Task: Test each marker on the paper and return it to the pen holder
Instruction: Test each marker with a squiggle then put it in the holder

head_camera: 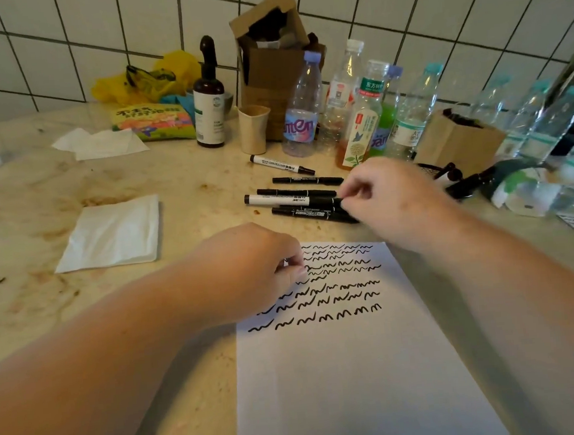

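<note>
I'm leaning over the counter with my left hand resting curled on the upper left corner of the paper, which is carrying rows of black squiggles across its top. My right hand, right of center, is pinching the end of a marker in the loose pile of markers lying mid-frame. The pen holder is sitting just right of that hand, mostly hidden. Bottles are crowding the tiled wall behind.
</note>
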The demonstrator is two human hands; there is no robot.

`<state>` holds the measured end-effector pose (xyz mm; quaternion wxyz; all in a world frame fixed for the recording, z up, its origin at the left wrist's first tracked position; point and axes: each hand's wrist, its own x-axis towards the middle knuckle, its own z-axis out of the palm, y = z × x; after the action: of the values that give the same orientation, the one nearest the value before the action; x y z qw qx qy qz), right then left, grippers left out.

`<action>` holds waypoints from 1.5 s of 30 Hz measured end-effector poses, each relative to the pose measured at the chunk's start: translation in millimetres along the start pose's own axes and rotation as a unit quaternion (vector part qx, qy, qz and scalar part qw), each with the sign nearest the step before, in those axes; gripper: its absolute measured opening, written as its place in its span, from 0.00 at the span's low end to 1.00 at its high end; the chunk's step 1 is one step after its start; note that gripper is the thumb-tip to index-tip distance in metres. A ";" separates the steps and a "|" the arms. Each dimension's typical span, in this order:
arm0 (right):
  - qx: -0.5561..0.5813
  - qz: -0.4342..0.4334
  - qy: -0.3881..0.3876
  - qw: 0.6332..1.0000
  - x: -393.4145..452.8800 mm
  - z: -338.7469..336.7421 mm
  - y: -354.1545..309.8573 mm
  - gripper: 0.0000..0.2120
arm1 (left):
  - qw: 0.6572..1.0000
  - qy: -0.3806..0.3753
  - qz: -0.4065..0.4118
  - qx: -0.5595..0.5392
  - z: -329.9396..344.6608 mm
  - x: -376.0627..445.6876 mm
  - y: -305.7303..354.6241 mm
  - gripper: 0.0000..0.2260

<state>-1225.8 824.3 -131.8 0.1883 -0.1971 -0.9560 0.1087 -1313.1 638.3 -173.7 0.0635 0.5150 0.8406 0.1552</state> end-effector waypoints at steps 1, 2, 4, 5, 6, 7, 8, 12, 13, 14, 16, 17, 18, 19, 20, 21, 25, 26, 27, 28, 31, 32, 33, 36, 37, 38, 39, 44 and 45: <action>-0.018 0.004 -0.032 0.999 5.9 11.3 0.6 0.05 | 1.000 0.000 -0.002 0.002 -0.9 0.4 0.5 0.08; -0.037 0.008 -0.052 0.998 11.4 21.6 1.7 0.07 | 1.000 0.001 -0.003 0.003 -1.5 0.8 0.4 0.09; -0.060 0.020 -0.072 0.995 18.3 37.3 3.5 0.08 | 1.000 0.000 -0.004 0.010 -2.1 0.9 -0.4 0.09; -0.062 0.026 -0.076 0.995 21.0 43.0 4.9 0.08 | 1.000 -0.002 -0.004 0.013 -2.5 0.6 -0.6 0.10; -0.063 0.030 -0.074 0.995 22.6 47.1 5.6 0.08 | 1.000 -0.002 -0.003 0.013 -2.7 0.3 -0.6 0.10; -0.068 0.034 -0.073 0.994 23.8 49.8 6.1 0.08 | 1.000 -0.001 -0.001 0.012 -2.9 0.1 -0.1 0.10; -0.074 0.038 -0.073 0.994 24.7 51.7 6.7 0.07 | 1.000 -0.001 0.002 0.010 -3.2 -0.5 0.5 0.10; -0.088 0.047 -0.087 0.991 26.4 51.4 6.1 0.03 | 1.000 -0.007 0.008 0.006 -4.2 -1.8 1.4 0.10; -0.094 0.048 -0.093 0.990 25.9 49.7 4.9 0.04 | 1.000 -0.007 0.009 0.007 -4.2 -1.8 1.4 0.11; -0.097 0.049 -0.096 0.989 24.6 47.2 3.7 0.04 | 1.000 -0.007 0.008 0.006 -4.3 -1.6 1.3 0.11; -0.086 0.058 -0.089 0.991 17.8 39.3 1.1 0.04 | 1.000 -0.007 0.004 0.003 -4.4 -0.8 1.7 0.10; -0.064 0.062 -0.079 0.993 12.5 33.7 0.1 0.04 | 1.000 -0.006 0.001 0.000 -4.4 -0.3 1.9 0.11; -0.028 0.066 -0.066 0.995 5.8 27.6 -0.5 0.03 | 1.000 -0.005 -0.004 -0.005 -4.5 -0.2 1.9 0.11; 0.024 0.071 -0.053 0.996 -2.0 21.0 -0.6 0.03 | 1.000 -0.005 -0.007 -0.012 -4.3 -0.2 1.3 0.12; 0.091 0.080 -0.044 0.992 -11.1 14.0 -0.5 0.03 | 1.000 -0.002 -0.008 -0.018 -3.9 -0.3 0.5 0.12; 0.169 0.090 -0.040 0.981 -21.0 7.8 -0.2 0.03 | 1.000 0.001 -0.007 -0.027 -3.1 -0.7 -0.9 0.13; 0.429 0.125 -0.061 0.892 -59.4 -1.1 3.3 0.03 | 0.997 0.016 0.012 -0.072 -1.0 -3.0 -1.4 0.11; 0.469 0.127 -0.065 0.872 -66.0 0.4 5.6 0.05 | 0.996 0.017 0.023 -0.079 -1.7 -3.8 0.3 0.09; 0.497 0.126 -0.067 0.856 -70.9 2.3 7.3 0.07 | 0.996 0.018 0.032 -0.086 -2.8 -4.6 2.5 0.09; 0.515 0.119 -0.066 0.846 -74.1 4.6 8.6 0.08 | 0.995 0.018 0.039 -0.090 -4.1 -5.1 4.8 0.10; 0.546 0.084 -0.053 0.832 -78.4 10.3 8.0 0.05 | 0.995 0.017 0.049 -0.083 -5.0 -6.1 10.0 0.14; 0.550 0.074 -0.050 0.830 -79.1 12.3 7.6 0.05 | 0.995 0.022 0.054 -0.083 -4.4 -6.1 11.1 0.14; 0.553 0.064 -0.048 0.829 -79.7 14.2 7.0 0.05 | 0.994 0.028 0.061 -0.083 -4.3 -6.0 12.0 0.14; 0.559 0.037 -0.072 0.825 -82.3 19.9 3.3 0.04 | 0.992 0.039 0.087 -0.083 -4.6 -7.4 12.6 0.16; 0.562 0.028 -0.081 0.822 -82.8 20.7 2.9 0.04 | 0.992 0.030 0.093 -0.083 -5.1 -8.0 13.5 0.16; 0.563 0.017 -0.086 0.822 -82.9 20.7 3.4 0.04 | 0.992 0.013 0.098 -0.082 -5.6 -8.0 14.2 0.14; 0.559 0.003 -0.087 0.825 -82.7 19.5 4.1 0.04 | 0.992 -0.009 0.101 -0.079 -6.7 -8.0 14.8 0.11; 0.552 -0.071 -0.089 0.826 -83.0 11.4 5.8 0.04 | 0.972 -0.100 0.148 -0.154 -11.0 -7.3 12.6 0.14; 0.546 -0.083 -0.087 0.829 -83.2 11.6 5.4 0.04 | 0.964 -0.117 0.156 -0.179 -11.4 -6.8 12.2 0.13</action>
<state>-1157.8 792.8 -170.2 0.1893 0.0283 -0.7658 0.6139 -1302.7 635.2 -159.4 0.2276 0.6349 0.6947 0.2499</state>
